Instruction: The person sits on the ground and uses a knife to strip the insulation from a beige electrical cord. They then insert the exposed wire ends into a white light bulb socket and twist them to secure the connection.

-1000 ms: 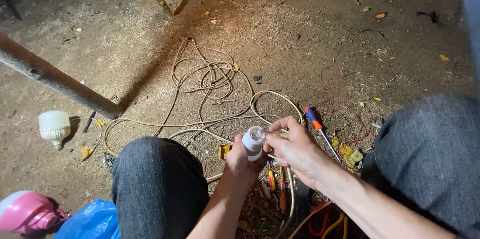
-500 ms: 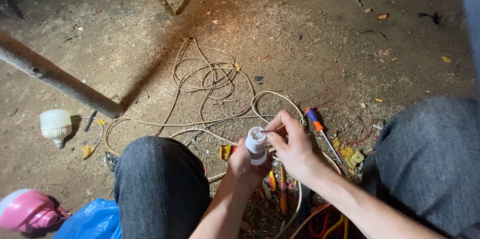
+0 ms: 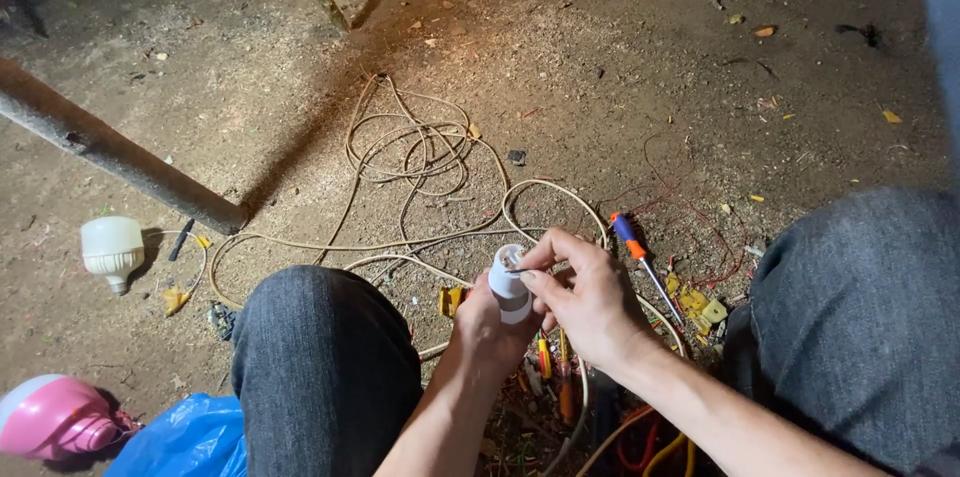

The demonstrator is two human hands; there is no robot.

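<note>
I crouch over dirt ground with both knees in view. My left hand (image 3: 482, 329) grips the body of a small white lamp socket (image 3: 508, 286), held upright between my knees. My right hand (image 3: 585, 295) rests beside it, with thumb and fingertips pinching at the socket's open top. Whether a thin wire sits between those fingers is too small to tell. A beige cable (image 3: 410, 162) lies in loose coils on the ground just beyond my hands.
A blue-and-orange screwdriver (image 3: 640, 252) lies right of my hands, among thin red wire and small yellow parts. More screwdrivers lie under my wrists. A white bulb (image 3: 112, 249), a grey pipe (image 3: 120, 157), a pink-and-white lamp (image 3: 55, 417) and a blue bag (image 3: 185, 437) are at left.
My hands have stayed in the same spot. The right fingers have shifted slightly on the socket's top.
</note>
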